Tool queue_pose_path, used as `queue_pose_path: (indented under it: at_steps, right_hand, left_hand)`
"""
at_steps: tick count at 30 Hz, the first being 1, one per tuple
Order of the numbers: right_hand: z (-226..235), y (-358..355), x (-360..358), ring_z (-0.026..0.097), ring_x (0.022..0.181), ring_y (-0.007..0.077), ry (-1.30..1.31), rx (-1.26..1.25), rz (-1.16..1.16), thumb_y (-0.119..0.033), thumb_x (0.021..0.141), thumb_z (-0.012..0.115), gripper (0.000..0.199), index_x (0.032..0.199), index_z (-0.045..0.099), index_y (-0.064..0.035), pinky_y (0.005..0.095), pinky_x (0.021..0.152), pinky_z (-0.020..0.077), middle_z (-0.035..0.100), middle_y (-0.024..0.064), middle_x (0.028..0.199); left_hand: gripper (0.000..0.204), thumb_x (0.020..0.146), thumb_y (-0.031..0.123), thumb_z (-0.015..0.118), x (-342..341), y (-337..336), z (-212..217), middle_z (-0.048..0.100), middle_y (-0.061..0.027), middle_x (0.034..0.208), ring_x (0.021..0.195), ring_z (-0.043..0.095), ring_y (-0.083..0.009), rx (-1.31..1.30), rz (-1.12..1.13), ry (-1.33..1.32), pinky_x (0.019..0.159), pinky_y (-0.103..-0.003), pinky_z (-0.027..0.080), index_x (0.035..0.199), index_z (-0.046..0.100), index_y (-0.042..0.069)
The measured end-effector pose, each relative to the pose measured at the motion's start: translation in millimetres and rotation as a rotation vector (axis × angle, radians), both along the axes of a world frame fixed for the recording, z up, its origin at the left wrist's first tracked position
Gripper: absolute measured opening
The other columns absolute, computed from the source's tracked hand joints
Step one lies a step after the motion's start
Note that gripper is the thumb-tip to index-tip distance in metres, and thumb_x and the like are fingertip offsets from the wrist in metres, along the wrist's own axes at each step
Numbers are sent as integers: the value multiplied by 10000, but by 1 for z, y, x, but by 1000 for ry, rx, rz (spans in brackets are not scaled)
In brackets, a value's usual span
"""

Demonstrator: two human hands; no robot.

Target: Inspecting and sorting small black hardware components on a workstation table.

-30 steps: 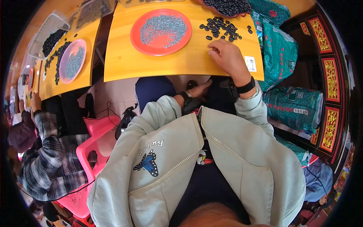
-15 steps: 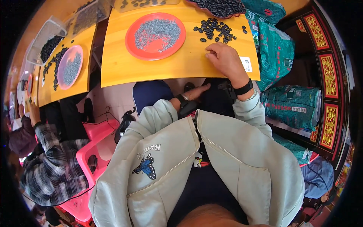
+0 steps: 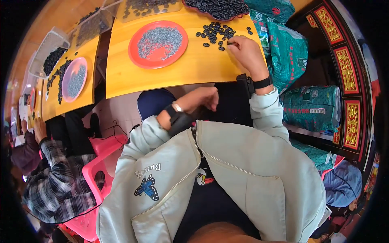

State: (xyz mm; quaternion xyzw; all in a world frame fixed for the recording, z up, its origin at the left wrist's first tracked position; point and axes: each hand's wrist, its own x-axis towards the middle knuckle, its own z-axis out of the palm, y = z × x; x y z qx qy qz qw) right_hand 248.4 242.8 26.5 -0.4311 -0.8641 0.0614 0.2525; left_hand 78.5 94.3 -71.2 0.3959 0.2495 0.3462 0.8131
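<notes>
On the yellow table, a loose cluster of small black oval pieces [image 3: 214, 32] lies right of centre. My right hand [image 3: 248, 52] is at the cluster's near right edge, thumb and fingertips pinched on one black oval piece [image 3: 229, 43]. My left hand [image 3: 204, 97] hangs over my lap just below the table's front edge. Its fingers curl inward; whatever they hold, if anything, is hidden. Left of the cluster sits a round red plate [image 3: 135, 56] with many small silvery metal pins [image 3: 162, 42] spread on it.
A dark scalloped tray [image 3: 219, 14] heaped with black pieces stands at the far edge, beside a clear bin [image 3: 150, 9]. Green sacks [image 3: 288, 56] line the right side. At left, a co-worker in a plaid sleeve [image 3: 56, 158] sits at another table with a pink plate [image 3: 66, 87].
My right hand has moved up to the edge of the black pieces and pinched one. My left hand has come up out of the lap, its fingers bending down. The view has shifted slightly.
</notes>
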Motion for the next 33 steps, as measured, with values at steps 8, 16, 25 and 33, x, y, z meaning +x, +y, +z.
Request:
queue_pose_path:
  at_steps: [8, 16, 25, 33]
  right_hand:
    - [17, -37, -28, 610, 713, 246, 361, 29, 239, -127, 770, 654, 145, 871, 662, -24, 326, 638, 488, 625, 117, 796]
    - [5, -135, -107, 584, 826, 311, 511, -107, 556, -58, 766, 585, 131, 888, 608, -20, 382, 724, 481, 588, 127, 866]
    - [2, -144, -117, 608, 709, 271, 756, -311, 548, -43, 747, 610, 154, 899, 588, -22, 347, 643, 491, 595, 140, 846]
    - [7, -138, -106, 602, 732, 285, 537, -220, 708, -96, 730, 638, 75, 783, 623, -46, 362, 667, 487, 610, 102, 801]
  left_hand:
    - [399, 977, 360, 371, -61, -22, 47, 634, -83, 806, 729, 619, -185, 85, 487, -121, 673, -276, 461, 877, 574, 31]
    - [297, 978, 261, 373, -47, -34, 55, 580, -34, 867, 800, 546, -123, 42, 1202, 71, 735, -269, 443, 941, 576, 47]
    - [316, 1004, 324, 344, -39, -41, 72, 483, 12, 741, 674, 454, -92, 106, 1256, 69, 617, -242, 389, 878, 516, 90]
    - [390, 999, 371, 328, -61, -45, 56, 507, -25, 741, 655, 473, -117, 134, 1195, 111, 615, -262, 394, 867, 516, 56]
